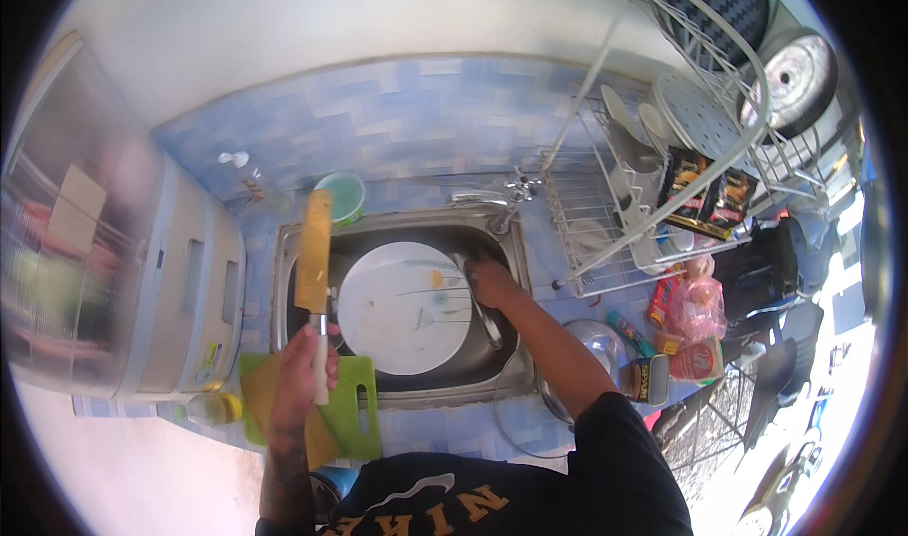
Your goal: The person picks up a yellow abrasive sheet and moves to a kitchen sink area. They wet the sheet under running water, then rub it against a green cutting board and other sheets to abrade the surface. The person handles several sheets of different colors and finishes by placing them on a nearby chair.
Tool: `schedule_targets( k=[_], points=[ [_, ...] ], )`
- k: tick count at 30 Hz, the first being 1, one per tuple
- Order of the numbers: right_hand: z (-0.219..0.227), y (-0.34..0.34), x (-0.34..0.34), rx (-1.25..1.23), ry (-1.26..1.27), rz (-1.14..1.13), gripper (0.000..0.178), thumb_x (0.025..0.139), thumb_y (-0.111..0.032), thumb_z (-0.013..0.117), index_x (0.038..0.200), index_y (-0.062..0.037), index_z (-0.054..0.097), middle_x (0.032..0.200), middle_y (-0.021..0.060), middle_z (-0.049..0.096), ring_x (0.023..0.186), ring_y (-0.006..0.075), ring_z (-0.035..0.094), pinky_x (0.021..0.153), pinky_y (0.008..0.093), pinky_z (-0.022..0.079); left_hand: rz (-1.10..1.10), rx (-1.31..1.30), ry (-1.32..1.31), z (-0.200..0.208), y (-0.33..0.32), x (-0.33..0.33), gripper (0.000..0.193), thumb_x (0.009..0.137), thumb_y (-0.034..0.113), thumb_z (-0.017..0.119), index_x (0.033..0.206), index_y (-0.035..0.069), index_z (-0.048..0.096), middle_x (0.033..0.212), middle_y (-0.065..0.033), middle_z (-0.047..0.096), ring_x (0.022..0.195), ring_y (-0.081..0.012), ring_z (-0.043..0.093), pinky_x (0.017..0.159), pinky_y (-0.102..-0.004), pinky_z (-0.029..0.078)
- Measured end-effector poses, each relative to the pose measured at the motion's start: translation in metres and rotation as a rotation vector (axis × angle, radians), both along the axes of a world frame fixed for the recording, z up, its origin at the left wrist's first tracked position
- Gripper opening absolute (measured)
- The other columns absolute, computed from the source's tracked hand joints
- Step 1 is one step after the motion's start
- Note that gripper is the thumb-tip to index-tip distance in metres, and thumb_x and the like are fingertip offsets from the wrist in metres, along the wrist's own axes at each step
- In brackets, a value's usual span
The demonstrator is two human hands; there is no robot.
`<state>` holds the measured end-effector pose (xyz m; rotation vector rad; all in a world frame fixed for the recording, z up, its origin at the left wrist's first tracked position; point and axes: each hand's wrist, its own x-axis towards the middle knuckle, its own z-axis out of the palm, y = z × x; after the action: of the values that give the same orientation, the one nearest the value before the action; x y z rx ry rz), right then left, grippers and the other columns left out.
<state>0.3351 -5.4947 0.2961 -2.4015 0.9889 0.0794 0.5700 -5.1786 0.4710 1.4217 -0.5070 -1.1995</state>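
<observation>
My left hand [301,370] is closed around the pale handle of a large knife [314,257]. The broad golden-brown blade points up and away from me, over the left side of the metal sink [284,290]. A big white plate [392,309] with a flower pattern lies in the sink. My right hand [489,282] reaches down at the plate's right edge with its fingers curled. What they grip is hidden in shadow. Next to that hand, a shiny metal utensil handle [490,330] leans between plate and sink wall.
Left of the sink are a green cutting board [364,427], a yellowish bottle [213,408] and a plastic drawer cabinet [180,281]. Behind it stand a green tub [342,195] and a faucet [482,197]. A wire dish rack [577,224], a metal lid [596,342] and a can [651,380] stand right.
</observation>
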Motion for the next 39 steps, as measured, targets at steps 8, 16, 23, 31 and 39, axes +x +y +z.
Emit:
schedule_targets(
  k=[8, 16, 23, 31, 39],
  points=[
    [-0.083, -0.027, 0.009, -0.141, -0.173, -0.044, 0.029, 0.086, -0.025, 0.068, 0.102, -0.0021, 0.076, 0.102, 0.0246, 0.073, 0.1, 0.0433, 0.07, 0.091, 0.0475, 0.056, -0.169, -0.01, -0.068, -0.018, -0.024, -0.026, 0.032, 0.11, 0.034, 0.049, 0.123, 0.007, 0.059, 0.074, -0.0012, 0.053, 0.057, -0.0095, 0.052, 0.052, -0.0253, 0.046],
    [0.088, 0.004, -0.001, -0.206, -0.231, -0.434, 0.038, 0.083, -0.03, 0.066, 0.102, 0.0018, 0.072, 0.101, 0.0258, 0.072, 0.094, 0.0426, 0.071, 0.085, 0.0491, 0.057, -0.341, 0.102, -0.069, -0.045, -0.051, -0.04, 0.036, 0.112, 0.034, 0.044, 0.121, 0.002, 0.058, 0.077, -0.0018, 0.054, 0.048, -0.0107, 0.05, 0.048, -0.0268, 0.045],
    [0.164, -0.015, 0.015, -1.013, -0.931, -0.521, 0.028, 0.084, -0.02, 0.061, 0.097, 0.0042, 0.067, 0.103, 0.0254, 0.069, 0.091, 0.0434, 0.066, 0.09, 0.0516, 0.052, -0.361, 0.166, -0.057, -0.071, -0.084, -0.048, 0.046, 0.111, 0.042, 0.043, 0.122, 0.0, 0.058, 0.077, -0.0015, 0.053, 0.049, -0.0114, 0.05, 0.046, -0.0272, 0.043],
    [0.145, -0.114, -0.023, 0.226, -1.063, -0.23, 0.021, 0.081, -0.016, 0.063, 0.087, 0.0022, 0.072, 0.086, 0.0207, 0.07, 0.085, 0.0412, 0.066, 0.081, 0.0509, 0.05, -0.412, 0.119, 0.002, -0.049, -0.1, -0.046, 0.051, 0.109, 0.049, 0.044, 0.121, 0.002, 0.058, 0.076, -0.0009, 0.053, 0.049, -0.011, 0.049, 0.045, -0.0261, 0.039],
    [0.142, 0.019, 0.043, -0.743, -1.019, -0.103, 0.023, 0.074, -0.006, 0.069, 0.096, -0.0007, 0.069, 0.107, 0.0168, 0.07, 0.092, 0.0385, 0.066, 0.081, 0.0455, 0.054, -0.378, 0.2, -0.045, -0.081, -0.147, -0.017, 0.047, 0.109, 0.047, 0.044, 0.115, 0.003, 0.059, 0.073, -0.0013, 0.052, 0.047, -0.0117, 0.048, 0.044, -0.0285, 0.038]
  ],
)
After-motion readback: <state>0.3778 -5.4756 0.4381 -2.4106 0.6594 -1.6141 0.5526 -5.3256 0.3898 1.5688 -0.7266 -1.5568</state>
